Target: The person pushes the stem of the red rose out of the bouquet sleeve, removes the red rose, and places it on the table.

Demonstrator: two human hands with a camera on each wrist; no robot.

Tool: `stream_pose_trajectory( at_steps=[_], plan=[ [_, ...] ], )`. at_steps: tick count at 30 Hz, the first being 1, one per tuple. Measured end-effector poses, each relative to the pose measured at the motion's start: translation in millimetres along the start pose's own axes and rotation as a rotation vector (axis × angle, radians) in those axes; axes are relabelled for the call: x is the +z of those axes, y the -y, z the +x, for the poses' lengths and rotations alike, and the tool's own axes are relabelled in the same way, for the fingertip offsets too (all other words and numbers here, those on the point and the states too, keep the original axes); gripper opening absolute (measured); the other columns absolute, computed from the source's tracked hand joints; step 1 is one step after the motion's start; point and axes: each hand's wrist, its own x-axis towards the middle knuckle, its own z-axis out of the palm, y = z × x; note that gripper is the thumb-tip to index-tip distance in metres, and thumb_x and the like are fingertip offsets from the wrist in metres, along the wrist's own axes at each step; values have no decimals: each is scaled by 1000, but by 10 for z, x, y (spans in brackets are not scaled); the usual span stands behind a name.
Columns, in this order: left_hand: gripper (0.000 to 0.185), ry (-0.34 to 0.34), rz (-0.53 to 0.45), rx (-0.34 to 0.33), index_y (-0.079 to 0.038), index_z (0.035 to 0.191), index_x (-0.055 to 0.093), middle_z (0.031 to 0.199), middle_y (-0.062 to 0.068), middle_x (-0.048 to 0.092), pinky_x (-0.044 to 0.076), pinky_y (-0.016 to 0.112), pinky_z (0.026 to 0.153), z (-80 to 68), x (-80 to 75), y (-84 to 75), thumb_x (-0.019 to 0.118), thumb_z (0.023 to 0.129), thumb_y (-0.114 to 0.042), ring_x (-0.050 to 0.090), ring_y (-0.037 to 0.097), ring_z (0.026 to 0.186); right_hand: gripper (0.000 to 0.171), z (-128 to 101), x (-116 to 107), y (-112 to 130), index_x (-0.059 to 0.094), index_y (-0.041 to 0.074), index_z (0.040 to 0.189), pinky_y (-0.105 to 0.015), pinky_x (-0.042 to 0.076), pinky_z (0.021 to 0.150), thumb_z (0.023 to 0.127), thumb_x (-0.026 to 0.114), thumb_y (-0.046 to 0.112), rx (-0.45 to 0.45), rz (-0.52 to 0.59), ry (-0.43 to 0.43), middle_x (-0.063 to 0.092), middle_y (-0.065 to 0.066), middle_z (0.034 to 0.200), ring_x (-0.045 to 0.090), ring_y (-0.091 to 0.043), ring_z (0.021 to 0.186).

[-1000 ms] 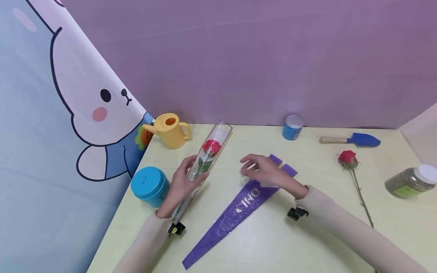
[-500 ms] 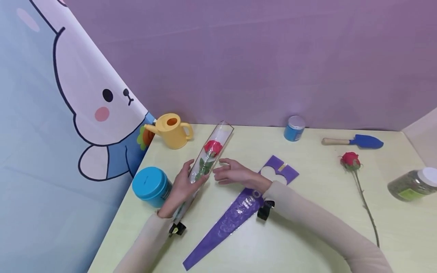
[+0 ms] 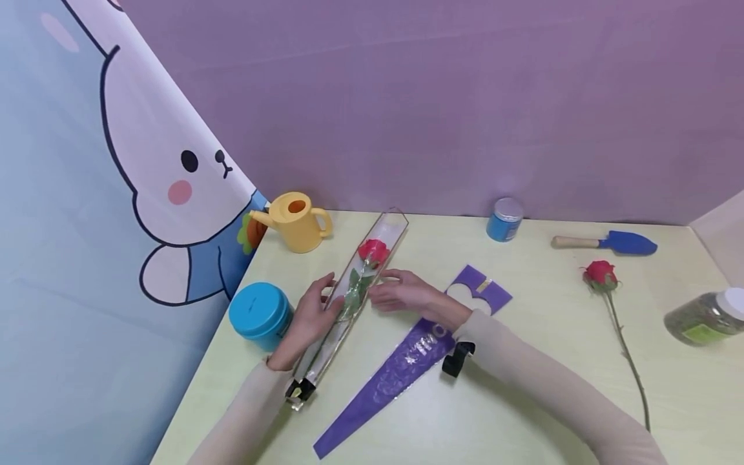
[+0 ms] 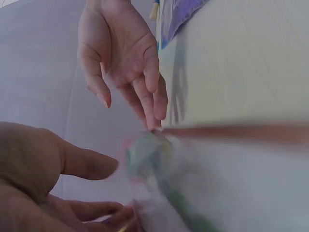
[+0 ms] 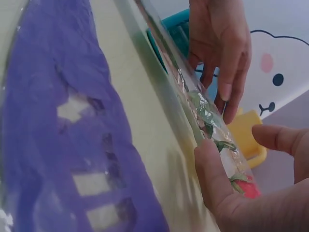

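A long clear sleeve [image 3: 329,345] with a red rose [image 3: 374,250] inside lies slanted just above the pale yellow table [image 3: 523,387]. My left hand [image 3: 308,316] grips the sleeve at its middle from the left, thumb on top. My right hand [image 3: 407,294] reaches in from the right, and its straight fingertips touch the sleeve's edge below the bloom. In the right wrist view the sleeve [image 5: 193,92] runs between my right hand [image 5: 241,203] and my left hand [image 5: 222,43]. The left wrist view shows my right hand [image 4: 125,53] with relaxed fingers meeting the blurred sleeve [image 4: 159,193].
A purple printed sleeve [image 3: 401,368] lies flat under my right forearm. A second rose [image 3: 600,274] lies to the right. A yellow watering can [image 3: 299,221], teal tub [image 3: 259,314], small blue jar [image 3: 504,218], blue trowel [image 3: 616,242] and green-filled jar [image 3: 700,316] ring the table.
My right hand left the purple sleeve and moved left to touch the clear sleeve. The clear sleeve has dropped lower and tilted slightly right in my left hand.
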Motion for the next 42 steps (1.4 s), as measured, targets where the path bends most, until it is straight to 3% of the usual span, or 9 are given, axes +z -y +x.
stream_pose_trajectory(
  at_steps=[4, 8, 11, 19, 29, 36, 42],
  plan=[
    [66, -2, -55, 50, -7, 158, 41, 144, 18, 59, 56, 43, 92, 30, 0, -48, 66, 97, 0, 64, 35, 111, 70, -60, -82, 17, 29, -1, 159, -48, 53, 110, 102, 66, 17, -6, 9, -26, 65, -26, 139, 62, -42, 132],
    [71, 22, -175, 65, -9, 155, 46, 141, 19, 60, 55, 25, 74, 49, 35, -109, 67, 91, 10, 67, 35, 107, 60, -130, -165, 29, 41, -1, 153, -50, 54, 108, 102, 66, 18, -43, 3, -65, 67, -25, 136, 63, -43, 130],
    [71, 47, -273, 76, -6, 154, 49, 140, 22, 60, 53, 20, 67, 46, 75, -172, 67, 88, 15, 69, 37, 105, 59, -217, -215, 42, 42, 1, 152, -52, 55, 106, 102, 66, 20, -82, -22, -99, 67, -25, 136, 65, -42, 127],
    [68, 74, -352, 97, -10, 150, 55, 136, 17, 62, 59, 25, 79, 21, 203, -391, 72, 88, 13, 72, 27, 100, 61, -464, -258, 107, 41, 4, 148, -54, 58, 101, 99, 72, 23, -156, -23, -182, 63, -25, 136, 74, -29, 108],
    [67, 165, -493, 226, -11, 148, 55, 124, 20, 63, 60, 24, 76, 3, 467, -643, 71, 88, 14, 73, 25, 94, 65, -722, -391, 98, 40, 8, 152, -47, 64, 88, 98, 73, 27, -184, -69, -327, 60, -27, 144, 74, -23, 104],
    [68, 235, -521, 249, -12, 152, 50, 128, 23, 60, 61, 24, 75, 12, 596, -727, 71, 90, 11, 72, 24, 94, 63, -812, -518, 37, 43, 4, 153, -42, 64, 89, 101, 69, 28, -179, -84, -359, 61, -27, 144, 73, -17, 103],
    [64, 286, -518, 246, -15, 153, 47, 128, 23, 64, 61, 27, 76, -42, 704, -739, 71, 96, -2, 74, 18, 86, 62, -908, -645, 71, 42, 7, 153, -37, 64, 84, 102, 68, 29, -217, -88, -423, 62, -26, 141, 72, -11, 98]
  ],
)
